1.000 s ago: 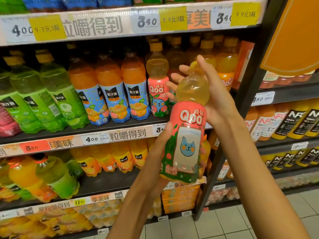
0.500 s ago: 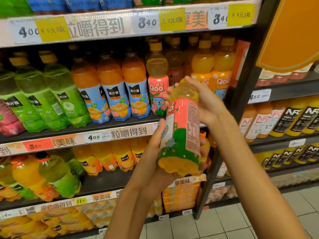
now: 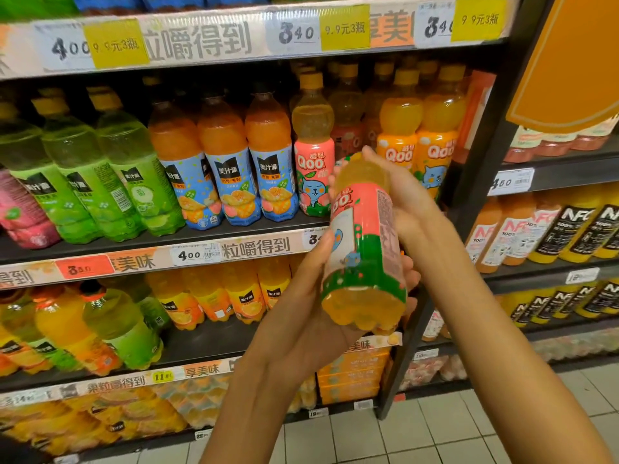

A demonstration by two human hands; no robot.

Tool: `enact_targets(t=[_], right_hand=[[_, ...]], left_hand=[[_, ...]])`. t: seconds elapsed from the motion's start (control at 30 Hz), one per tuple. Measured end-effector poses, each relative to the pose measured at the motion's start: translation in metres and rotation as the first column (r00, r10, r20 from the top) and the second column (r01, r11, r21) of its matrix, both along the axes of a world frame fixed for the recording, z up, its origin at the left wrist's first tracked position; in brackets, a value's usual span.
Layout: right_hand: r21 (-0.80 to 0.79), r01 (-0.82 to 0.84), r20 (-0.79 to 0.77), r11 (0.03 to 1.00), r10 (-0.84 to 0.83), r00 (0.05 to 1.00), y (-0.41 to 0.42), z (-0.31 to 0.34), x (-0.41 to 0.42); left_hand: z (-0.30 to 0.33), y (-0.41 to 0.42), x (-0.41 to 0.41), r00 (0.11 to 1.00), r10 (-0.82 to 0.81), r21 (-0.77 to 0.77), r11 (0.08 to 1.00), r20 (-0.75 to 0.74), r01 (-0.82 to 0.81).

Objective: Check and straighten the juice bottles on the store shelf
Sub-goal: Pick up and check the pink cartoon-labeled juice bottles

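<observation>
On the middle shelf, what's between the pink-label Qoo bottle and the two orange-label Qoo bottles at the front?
Head view: no front bottle there. That gap beside the pink-label Qoo bottle and orange-label Qoo bottles shows only bottles further back.

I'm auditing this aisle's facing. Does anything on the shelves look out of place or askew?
The one pink Qoo bottle at the shelf front has a gap beside it; its neighbour, the held bottle, is off the shelf, tilted in the left hand and right hand.
</observation>
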State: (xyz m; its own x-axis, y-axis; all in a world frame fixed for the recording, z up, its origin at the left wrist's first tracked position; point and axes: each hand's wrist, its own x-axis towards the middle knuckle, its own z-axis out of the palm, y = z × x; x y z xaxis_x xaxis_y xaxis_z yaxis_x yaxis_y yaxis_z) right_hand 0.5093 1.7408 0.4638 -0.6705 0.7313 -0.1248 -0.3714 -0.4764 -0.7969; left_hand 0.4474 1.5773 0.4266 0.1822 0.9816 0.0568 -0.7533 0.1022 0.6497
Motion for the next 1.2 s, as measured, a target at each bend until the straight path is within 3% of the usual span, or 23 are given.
enact_targets(t=[0.1,0.23,0.4,0.47,0.63,0.8,1.0,1.2], right_hand=[[0.081,0.018,-0.12,0.997,-0.009,0.993,-0.001,0.015,0.006],[0.252,0.076,-0.185,0.965,-0.029,0.982,-0.015,0.03,0.016],[0.459,0.147,-0.035,0.876,-0.147,0.989,-0.028,0.037,0.029],[0.499,0.111,0.0,0.86,-0.128,0.992,-0.032,0.034,0.033],[0.676,0.118,-0.09,0.727,-0.078,0.993,-0.041,0.026,0.035],[0.761,0.119,-0.227,0.637,0.091,0.97,-0.045,0.009,0.042],[0.701,0.106,-0.309,0.705,0.167,0.936,-0.04,0.005,0.044],[0.574,-0.066,-0.224,0.816,0.234,0.946,-0.031,0.014,0.028]], left_hand=[[-0.006,0.002,-0.002,0.993,0.034,0.023,0.999,-0.116,-0.031],[-0.007,0.003,-0.006,0.891,0.129,0.034,0.991,-0.435,-0.126],[-0.017,0.011,-0.004,0.721,0.289,0.162,0.957,-0.63,-0.242],[-0.021,0.016,-0.005,0.669,0.364,0.221,0.931,-0.648,-0.291],[-0.03,0.034,-0.006,0.57,0.506,0.366,0.863,-0.647,-0.349],[-0.034,0.039,-0.016,0.54,0.543,0.435,0.84,-0.643,-0.325],[-0.033,0.034,-0.032,0.6,0.496,0.387,0.868,-0.628,-0.312],[-0.044,0.03,-0.023,0.638,0.466,0.37,0.883,-0.613,-0.289]])
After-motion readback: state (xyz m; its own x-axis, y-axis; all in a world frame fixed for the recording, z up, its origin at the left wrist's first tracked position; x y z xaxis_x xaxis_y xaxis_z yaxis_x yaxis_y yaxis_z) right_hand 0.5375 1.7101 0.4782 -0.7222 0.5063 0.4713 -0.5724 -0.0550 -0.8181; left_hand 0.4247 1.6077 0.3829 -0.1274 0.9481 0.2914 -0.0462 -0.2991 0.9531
